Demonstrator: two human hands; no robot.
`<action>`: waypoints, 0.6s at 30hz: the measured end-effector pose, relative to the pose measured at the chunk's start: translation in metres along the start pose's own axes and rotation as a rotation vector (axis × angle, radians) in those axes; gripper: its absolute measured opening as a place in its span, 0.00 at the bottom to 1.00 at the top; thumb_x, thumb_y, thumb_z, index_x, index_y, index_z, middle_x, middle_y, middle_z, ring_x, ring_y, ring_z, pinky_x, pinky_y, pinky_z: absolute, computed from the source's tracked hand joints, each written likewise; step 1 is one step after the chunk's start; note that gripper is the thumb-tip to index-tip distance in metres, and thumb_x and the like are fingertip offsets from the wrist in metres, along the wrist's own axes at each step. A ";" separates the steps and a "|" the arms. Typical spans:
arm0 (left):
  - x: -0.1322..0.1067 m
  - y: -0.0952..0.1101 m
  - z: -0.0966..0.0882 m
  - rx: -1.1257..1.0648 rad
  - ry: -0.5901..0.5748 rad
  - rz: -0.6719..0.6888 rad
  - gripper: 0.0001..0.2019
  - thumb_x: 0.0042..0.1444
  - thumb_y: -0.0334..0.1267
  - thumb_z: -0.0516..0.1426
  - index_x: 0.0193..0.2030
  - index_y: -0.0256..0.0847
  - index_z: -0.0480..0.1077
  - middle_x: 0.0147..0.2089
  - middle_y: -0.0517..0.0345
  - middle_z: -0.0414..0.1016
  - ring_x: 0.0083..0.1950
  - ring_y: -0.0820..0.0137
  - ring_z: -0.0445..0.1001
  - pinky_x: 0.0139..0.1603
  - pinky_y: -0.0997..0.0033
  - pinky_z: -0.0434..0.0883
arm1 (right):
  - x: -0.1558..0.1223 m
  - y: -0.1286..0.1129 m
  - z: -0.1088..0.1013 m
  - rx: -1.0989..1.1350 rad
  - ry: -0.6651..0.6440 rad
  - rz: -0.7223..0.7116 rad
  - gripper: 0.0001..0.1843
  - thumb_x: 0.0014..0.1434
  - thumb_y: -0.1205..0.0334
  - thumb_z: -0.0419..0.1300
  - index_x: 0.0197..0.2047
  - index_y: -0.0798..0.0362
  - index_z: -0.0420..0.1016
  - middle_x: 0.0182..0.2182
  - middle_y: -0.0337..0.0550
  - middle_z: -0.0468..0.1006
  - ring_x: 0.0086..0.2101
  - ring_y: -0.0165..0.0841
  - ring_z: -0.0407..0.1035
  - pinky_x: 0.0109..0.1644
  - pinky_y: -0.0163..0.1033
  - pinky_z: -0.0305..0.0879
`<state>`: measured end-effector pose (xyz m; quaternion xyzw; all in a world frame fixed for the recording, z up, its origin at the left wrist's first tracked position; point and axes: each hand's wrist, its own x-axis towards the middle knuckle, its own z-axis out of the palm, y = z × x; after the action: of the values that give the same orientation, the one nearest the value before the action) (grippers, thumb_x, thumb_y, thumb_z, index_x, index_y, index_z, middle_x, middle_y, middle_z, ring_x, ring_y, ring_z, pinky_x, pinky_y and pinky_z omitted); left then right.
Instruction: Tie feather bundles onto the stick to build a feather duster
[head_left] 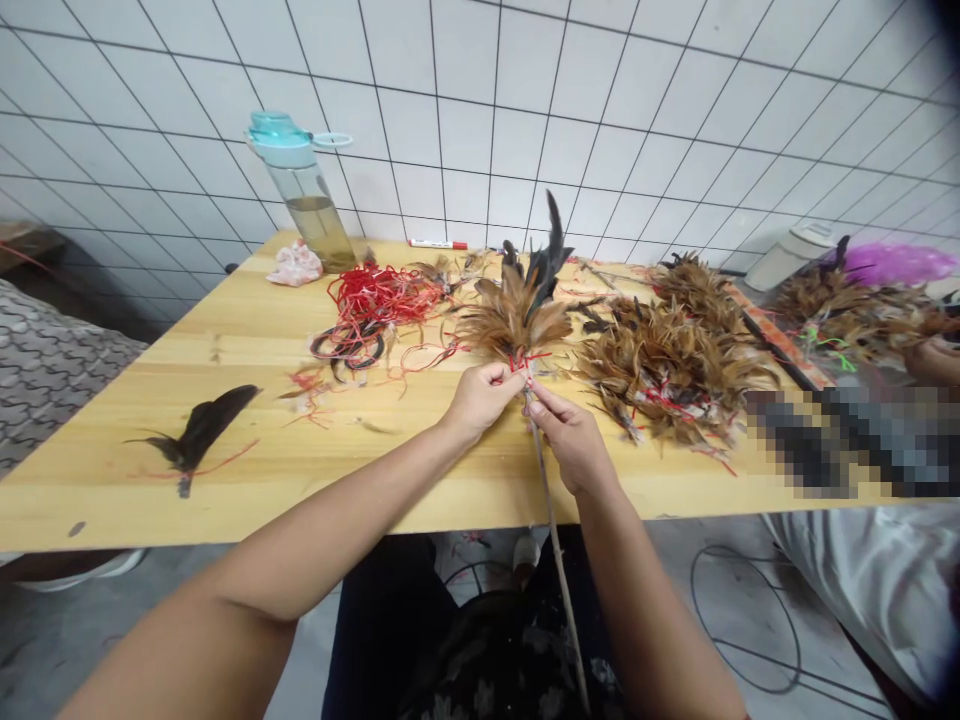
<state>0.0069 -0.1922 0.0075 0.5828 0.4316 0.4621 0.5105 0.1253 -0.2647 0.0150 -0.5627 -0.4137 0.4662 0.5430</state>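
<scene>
Brown and black feathers (517, 310) fan out at the top of a thin stick (559, 560), which slants down over the table edge toward my lap. Red string (525, 360) is wrapped around the base of the feathers. My left hand (486, 398) pinches at this bound base from the left. From the right, my right hand (574, 435) grips the same spot just below, thumb and fingers closed around the top of the stick. Whether either hand also holds a string end is too small to tell. To the right lies a heap of tied feather bunches (667, 360).
A tangle of red string (382, 300) lies at left, with a dark ring (349, 345) beside it. A water bottle (311, 200), crumpled plastic (295, 264) and a marker (437, 244) stand or lie along the back. One black feather bunch (199, 430) rests at left. A co-worker's hand (934, 360) shows at far right.
</scene>
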 end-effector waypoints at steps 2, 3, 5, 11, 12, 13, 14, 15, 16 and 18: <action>-0.001 -0.002 0.001 -0.021 -0.028 -0.036 0.17 0.49 0.46 0.60 0.18 0.37 0.64 0.19 0.66 0.58 0.24 0.78 0.56 0.28 0.75 0.53 | -0.001 0.007 0.001 -0.134 0.058 -0.132 0.21 0.53 0.60 0.60 0.51 0.49 0.80 0.31 0.41 0.77 0.29 0.30 0.66 0.40 0.40 0.65; -0.001 -0.002 0.002 -0.027 -0.039 -0.058 0.18 0.49 0.47 0.60 0.19 0.36 0.66 0.19 0.66 0.59 0.24 0.78 0.56 0.28 0.75 0.54 | -0.002 0.009 0.001 -0.226 0.089 -0.204 0.21 0.54 0.61 0.58 0.50 0.48 0.81 0.32 0.42 0.77 0.31 0.32 0.67 0.41 0.41 0.65; -0.003 -0.002 0.002 -0.018 -0.050 -0.106 0.18 0.47 0.49 0.62 0.20 0.35 0.69 0.19 0.65 0.61 0.24 0.78 0.57 0.27 0.75 0.54 | -0.005 0.012 0.003 -0.417 0.141 -0.331 0.20 0.56 0.62 0.56 0.51 0.47 0.81 0.32 0.44 0.76 0.34 0.35 0.69 0.44 0.42 0.66; -0.005 0.007 0.002 -0.100 -0.025 -0.193 0.14 0.47 0.45 0.62 0.23 0.35 0.73 0.22 0.62 0.69 0.27 0.76 0.64 0.31 0.76 0.60 | -0.013 0.012 0.009 -0.556 0.140 -0.446 0.22 0.61 0.62 0.53 0.56 0.46 0.77 0.35 0.47 0.77 0.37 0.37 0.71 0.45 0.43 0.67; -0.004 0.009 0.002 -0.114 -0.014 -0.202 0.13 0.46 0.45 0.62 0.22 0.35 0.72 0.21 0.62 0.69 0.27 0.76 0.64 0.32 0.76 0.60 | -0.013 0.012 0.009 -0.535 0.126 -0.436 0.22 0.60 0.62 0.53 0.56 0.46 0.77 0.35 0.47 0.78 0.37 0.37 0.72 0.45 0.43 0.67; -0.004 0.010 0.001 -0.125 -0.003 -0.206 0.13 0.46 0.44 0.62 0.21 0.35 0.71 0.21 0.62 0.69 0.27 0.76 0.64 0.32 0.75 0.60 | -0.013 0.011 0.009 -0.502 0.109 -0.421 0.21 0.60 0.62 0.54 0.55 0.46 0.77 0.36 0.47 0.78 0.38 0.37 0.72 0.46 0.43 0.67; -0.004 0.010 0.001 -0.137 0.007 -0.203 0.14 0.45 0.44 0.62 0.20 0.35 0.70 0.21 0.62 0.68 0.27 0.76 0.64 0.32 0.75 0.60 | -0.012 0.010 0.009 -0.450 0.089 -0.399 0.21 0.60 0.61 0.55 0.54 0.46 0.78 0.37 0.46 0.78 0.39 0.36 0.71 0.47 0.43 0.67; -0.004 0.011 0.000 -0.150 0.012 -0.195 0.14 0.44 0.44 0.62 0.19 0.36 0.69 0.20 0.62 0.68 0.27 0.76 0.64 0.31 0.75 0.60 | -0.012 0.008 0.008 -0.380 0.067 -0.368 0.20 0.59 0.61 0.56 0.54 0.46 0.78 0.38 0.45 0.78 0.40 0.36 0.71 0.48 0.42 0.66; -0.004 0.011 -0.001 -0.162 0.012 -0.183 0.14 0.44 0.44 0.63 0.18 0.36 0.68 0.20 0.62 0.68 0.27 0.76 0.63 0.31 0.75 0.60 | -0.011 0.006 0.006 -0.296 0.046 -0.321 0.20 0.58 0.60 0.57 0.53 0.45 0.79 0.39 0.45 0.79 0.40 0.35 0.71 0.47 0.42 0.66; -0.005 0.011 -0.002 -0.176 0.004 -0.154 0.15 0.44 0.46 0.63 0.18 0.36 0.69 0.20 0.62 0.67 0.26 0.76 0.62 0.30 0.75 0.59 | -0.010 0.001 0.002 -0.115 0.010 -0.177 0.20 0.56 0.58 0.61 0.51 0.46 0.80 0.38 0.43 0.79 0.37 0.32 0.69 0.41 0.38 0.65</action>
<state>0.0043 -0.1974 0.0178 0.4998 0.4338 0.4588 0.5929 0.1209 -0.2736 0.0144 -0.5564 -0.4851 0.3891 0.5511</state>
